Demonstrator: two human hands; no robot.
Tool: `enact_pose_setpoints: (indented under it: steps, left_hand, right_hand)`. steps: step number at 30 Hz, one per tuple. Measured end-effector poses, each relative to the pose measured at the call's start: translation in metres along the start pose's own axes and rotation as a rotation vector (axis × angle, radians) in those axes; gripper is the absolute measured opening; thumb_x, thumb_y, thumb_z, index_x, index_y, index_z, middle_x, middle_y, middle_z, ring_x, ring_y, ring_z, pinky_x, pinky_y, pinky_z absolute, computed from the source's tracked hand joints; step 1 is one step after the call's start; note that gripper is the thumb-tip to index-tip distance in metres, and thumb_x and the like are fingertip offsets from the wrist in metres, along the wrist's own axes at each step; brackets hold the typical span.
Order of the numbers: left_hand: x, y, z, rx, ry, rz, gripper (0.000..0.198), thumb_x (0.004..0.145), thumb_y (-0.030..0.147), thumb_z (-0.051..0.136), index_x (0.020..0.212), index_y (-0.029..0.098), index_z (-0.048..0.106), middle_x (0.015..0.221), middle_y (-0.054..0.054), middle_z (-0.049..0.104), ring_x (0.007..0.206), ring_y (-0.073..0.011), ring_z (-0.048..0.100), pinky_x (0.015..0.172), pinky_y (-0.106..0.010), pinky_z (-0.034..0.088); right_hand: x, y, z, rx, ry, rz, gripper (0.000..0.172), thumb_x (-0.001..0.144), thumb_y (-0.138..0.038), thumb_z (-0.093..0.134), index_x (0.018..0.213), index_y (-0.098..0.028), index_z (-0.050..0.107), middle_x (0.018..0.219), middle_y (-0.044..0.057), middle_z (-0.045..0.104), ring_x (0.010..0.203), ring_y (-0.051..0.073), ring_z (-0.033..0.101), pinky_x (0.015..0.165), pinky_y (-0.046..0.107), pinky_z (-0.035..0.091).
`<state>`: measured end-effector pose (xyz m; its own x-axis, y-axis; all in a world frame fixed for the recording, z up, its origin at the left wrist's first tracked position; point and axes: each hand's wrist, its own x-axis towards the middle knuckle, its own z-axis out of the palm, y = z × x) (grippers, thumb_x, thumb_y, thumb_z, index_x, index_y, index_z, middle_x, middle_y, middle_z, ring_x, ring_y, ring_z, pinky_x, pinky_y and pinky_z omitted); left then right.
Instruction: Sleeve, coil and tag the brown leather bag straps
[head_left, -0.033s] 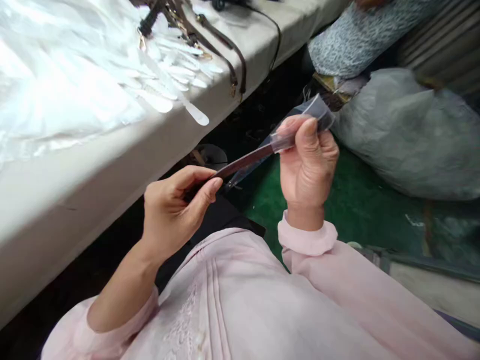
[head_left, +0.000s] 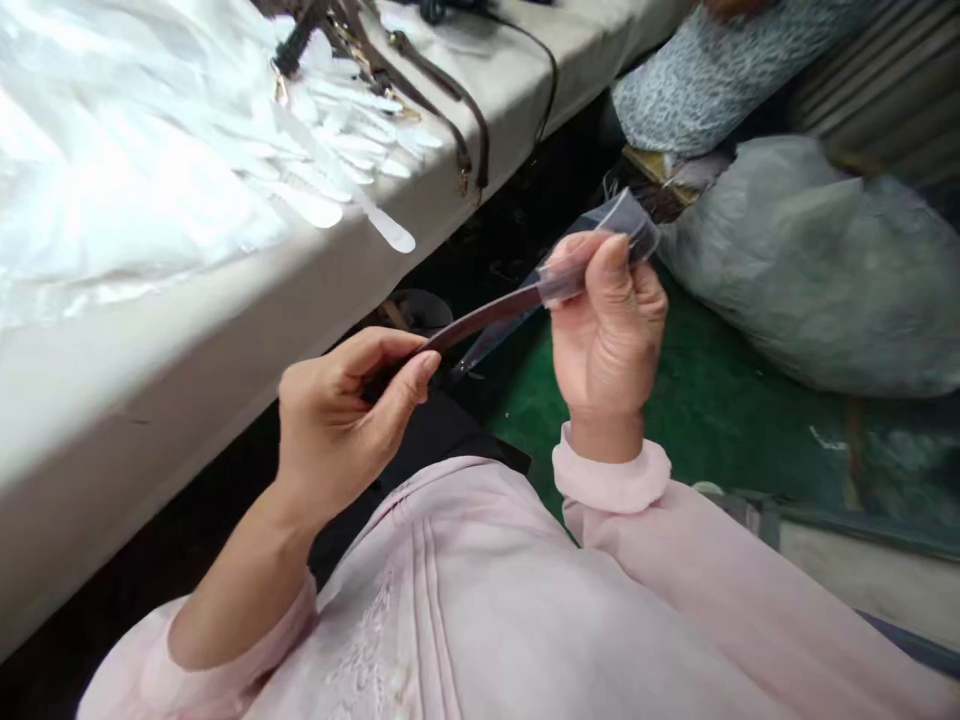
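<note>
Barely anything has shifted since the earlier frame: the person's left hand (head_left: 330,430) and right hand (head_left: 607,340) sit a touch further left, and the whole view has slid slightly with them. The left hand's grip is closed on a dark brown leather strap (head_left: 480,322), thumb and fingers pinching it near one end, just above a black-clad lap (head_left: 427,430). The right hand's grip is closed too, thumb and fingers pressed on a clear plastic sleeve (head_left: 630,222) with the strap's far end inside it, so the strap spans the gap between the hands (the sleeve's loose tail runs back beneath the strap toward the left hand). Pale pink cuffs (head_left: 611,475) gather at the wrists.

Off to the left runs a pale surface (head_left: 187,350) carrying a heap of glossy white material (head_left: 135,170) with long rounded tabs, and beside it more brown straps (head_left: 450,110) with metal fittings. On the right, a grey sack (head_left: 810,270) sits on a green floor covering (head_left: 720,410), below a speckled grey bundle (head_left: 712,85).
</note>
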<state>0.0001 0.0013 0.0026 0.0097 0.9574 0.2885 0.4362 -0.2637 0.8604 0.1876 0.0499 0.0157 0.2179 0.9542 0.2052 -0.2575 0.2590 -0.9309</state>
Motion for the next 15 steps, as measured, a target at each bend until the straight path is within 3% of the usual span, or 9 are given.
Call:
enact_pose_setpoints:
  steps: [4, 11, 15]
  left_hand:
    - [0.005, 0.009, -0.003, 0.004, 0.022, -0.013, 0.009, 0.087, 0.031, 0.07, 0.082, 0.024, 0.069, 0.065, 0.002, 0.063, 0.055, -0.0118, 0.056, 0.05, -0.027, 0.041]
    - [0.012, 0.035, -0.003, -0.12, -0.026, 0.036, 0.01, 0.085, 0.03, 0.074, 0.079, 0.022, 0.071, 0.062, 0.002, 0.063, 0.051, -0.0111, 0.054, 0.045, -0.026, 0.04]
    - [0.023, 0.04, 0.0, -0.137, 0.05, 0.052, 0.013, 0.081, 0.029, 0.078, 0.075, 0.02, 0.071, 0.06, 0.001, 0.063, 0.048, -0.0103, 0.054, 0.04, -0.024, 0.038]
  right_hand:
    - [-0.001, 0.011, 0.008, 0.092, -0.031, 0.124, 0.02, 0.092, -0.042, 0.058, 0.082, -0.027, 0.066, 0.088, -0.004, 0.066, 0.079, 0.009, 0.063, 0.057, 0.017, 0.051]
    - [0.0, 0.021, 0.026, 0.478, -0.179, 0.519, 0.014, 0.089, -0.037, 0.066, 0.082, -0.025, 0.062, 0.082, -0.005, 0.064, 0.075, 0.008, 0.063, 0.055, 0.015, 0.052]
    - [0.002, 0.007, 0.03, 0.614, -0.272, 0.541, 0.012, 0.09, -0.032, 0.064, 0.081, -0.024, 0.063, 0.083, -0.007, 0.064, 0.069, 0.004, 0.06, 0.054, 0.011, 0.05]
